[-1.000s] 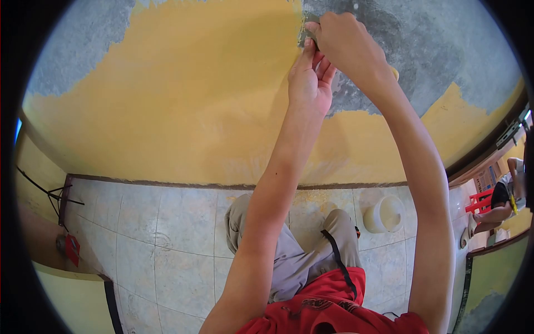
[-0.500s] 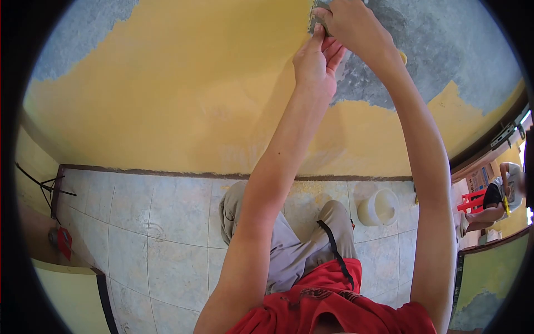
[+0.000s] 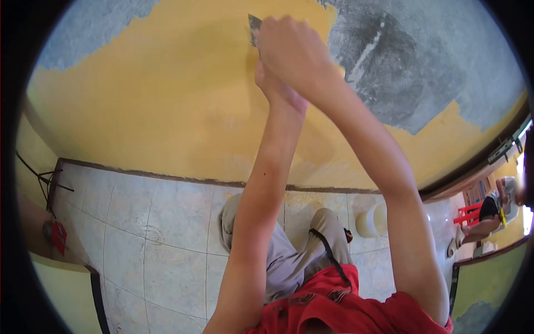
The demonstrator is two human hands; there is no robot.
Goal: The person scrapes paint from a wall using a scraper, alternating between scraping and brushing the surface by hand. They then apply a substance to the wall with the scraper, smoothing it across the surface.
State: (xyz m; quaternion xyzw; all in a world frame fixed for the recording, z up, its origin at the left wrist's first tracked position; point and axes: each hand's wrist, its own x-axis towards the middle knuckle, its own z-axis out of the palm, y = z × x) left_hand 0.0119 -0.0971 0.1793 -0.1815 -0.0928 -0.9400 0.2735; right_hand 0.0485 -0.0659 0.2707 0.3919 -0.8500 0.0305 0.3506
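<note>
A: R hand (image 3: pixel 292 53)?
B: Clenched round a scraper (image 3: pixel 254 23). Only the dark blade tip shows, up against the yellow-painted wall (image 3: pixel 167 100), just left of the bare grey patch (image 3: pixel 389 67).
A: L hand (image 3: pixel 278 92)?
B: Directly under the R one, touching it, mostly hidden. Can't tell if it grips anything.
A: Anything else nearby?
B: Yep, a white bucket (image 3: pixel 370 220) on the tile floor (image 3: pixel 167 234) by the wall base, beside the person's knee (image 3: pixel 328 220).
</note>
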